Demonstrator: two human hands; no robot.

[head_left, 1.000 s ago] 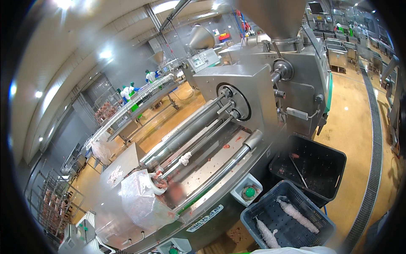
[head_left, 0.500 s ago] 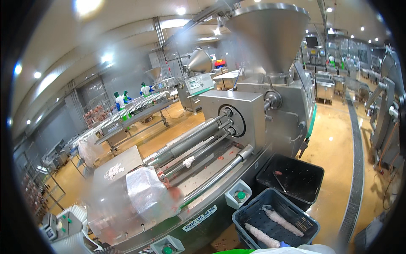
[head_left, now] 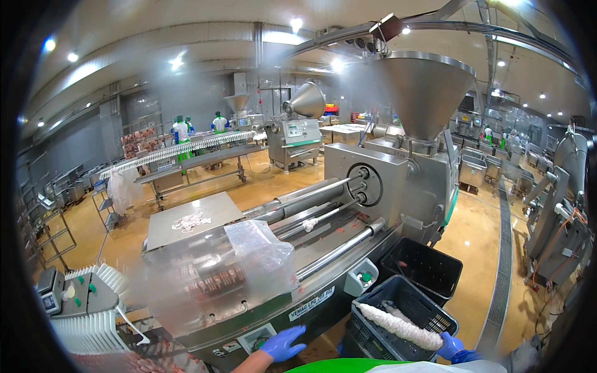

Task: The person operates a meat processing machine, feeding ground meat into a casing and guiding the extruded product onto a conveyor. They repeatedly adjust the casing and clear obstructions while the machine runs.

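Note:
My left hand [head_left: 284, 342], in a blue glove, lies open with spread fingers against the lower front panel of the steel filling machine [head_left: 373, 180], under a plastic-covered section [head_left: 242, 267]. My right hand [head_left: 449, 345], also gloved in blue, grips the near end of a long whitish ruffled casing stick [head_left: 398, 325]. The stick lies across a dark slotted crate [head_left: 404, 311] at the machine's foot.
A second black crate [head_left: 429, 266] stands beside the first. A large steel hopper [head_left: 425, 87] tops the machine. A floor drain grate [head_left: 500, 273] runs on the right. A conveyor line [head_left: 180, 152] with workers in white coats is at the back left.
The view has tilted up and levelled. Both gloved hands have come into view at the bottom, the right one now holding the casing stick in the crate.

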